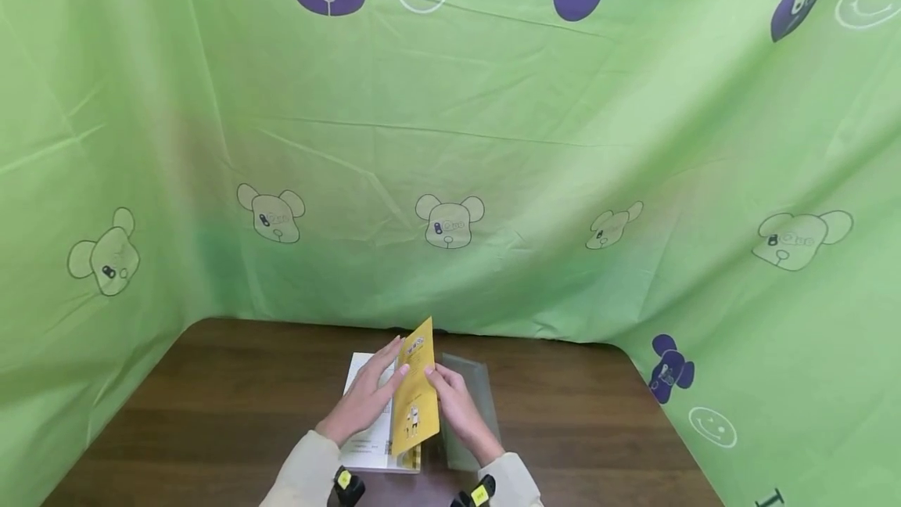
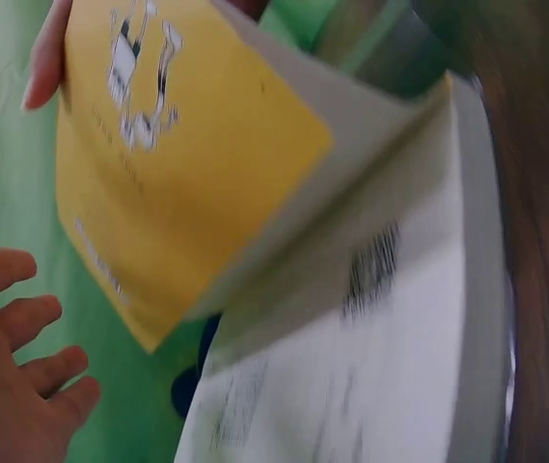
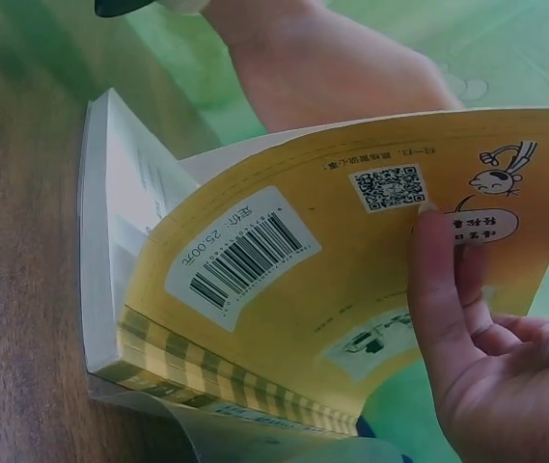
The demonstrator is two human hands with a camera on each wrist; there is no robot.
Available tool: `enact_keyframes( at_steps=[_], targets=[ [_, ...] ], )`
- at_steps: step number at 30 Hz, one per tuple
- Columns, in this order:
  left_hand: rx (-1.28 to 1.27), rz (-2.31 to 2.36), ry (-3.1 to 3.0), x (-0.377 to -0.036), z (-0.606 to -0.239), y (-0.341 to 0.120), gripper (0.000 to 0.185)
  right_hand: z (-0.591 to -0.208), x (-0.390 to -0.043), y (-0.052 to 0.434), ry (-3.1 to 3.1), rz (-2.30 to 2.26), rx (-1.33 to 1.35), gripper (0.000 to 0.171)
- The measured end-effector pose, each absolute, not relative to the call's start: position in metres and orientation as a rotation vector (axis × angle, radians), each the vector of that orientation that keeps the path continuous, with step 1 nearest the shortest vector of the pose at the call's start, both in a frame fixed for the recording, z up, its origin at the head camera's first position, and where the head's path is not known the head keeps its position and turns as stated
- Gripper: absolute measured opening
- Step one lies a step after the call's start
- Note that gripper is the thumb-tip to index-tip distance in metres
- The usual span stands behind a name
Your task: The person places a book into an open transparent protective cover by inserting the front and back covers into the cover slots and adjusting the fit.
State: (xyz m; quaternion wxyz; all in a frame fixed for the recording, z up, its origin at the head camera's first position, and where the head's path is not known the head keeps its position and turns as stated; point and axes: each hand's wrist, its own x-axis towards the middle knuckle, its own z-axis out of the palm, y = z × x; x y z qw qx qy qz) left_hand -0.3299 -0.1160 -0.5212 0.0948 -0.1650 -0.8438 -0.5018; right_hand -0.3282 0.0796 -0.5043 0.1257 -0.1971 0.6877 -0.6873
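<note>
1. At the near edge of the table (image 1: 211, 382), two light sleeves (image 1: 304, 472) come into the head view, each wrist carrying a small black and yellow camera.
2. Just past the sleeves lies a book (image 1: 369, 444), resting on the dark wood near the front middle, with its white pages facing up.
3. The book's yellow cover (image 1: 415, 397) is lifted and stands nearly upright above the pages. Judging by that, the opening of the book is partly done: the cover is raised but not laid flat to either side.
4. The left hand (image 1: 366, 397) lies with straight, relaxed fingers against the left face of the raised cover and over the white page; it grasps nothing. The left wrist view shows its fingers (image 2: 23, 338) spread and loose beside the cover.
5. The right hand (image 1: 457, 405) grasps the cover from the right. In the right wrist view its thumb (image 3: 443, 289) presses on the printed yellow side, near the barcode sticker (image 3: 240, 256), with the other fingers behind.
6. Beside the right hand, a clear plastic sleeve (image 1: 475, 382) lies flat on the table, touching or just under the book's right edge; I cannot tell which.
7. Farthest back, a green cloth (image 1: 493, 139) printed with bears and smiley faces hangs all around the table.
</note>
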Motion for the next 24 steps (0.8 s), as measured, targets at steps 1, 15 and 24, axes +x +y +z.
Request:
enact_keyframes(
  at_steps=[1, 15, 24],
  targets=[
    [-0.506, -1.510, -2.494, -0.331, -0.520, -0.112, 0.062, -0.504, -0.328, 0.080, 2.002, -2.010, -0.570, 0.060],
    [-0.546, -1.614, -2.413, -0.336, -0.522, -0.091, 0.063, -0.506, -0.329, 0.094, 2.074, -1.900, -0.669, 0.050],
    [-0.490, -1.624, -2.466, -0.334, -0.525, -0.088, 0.067, -0.516, -0.331, 0.151, 2.530, -1.268, -0.872, 0.063]
  ],
)
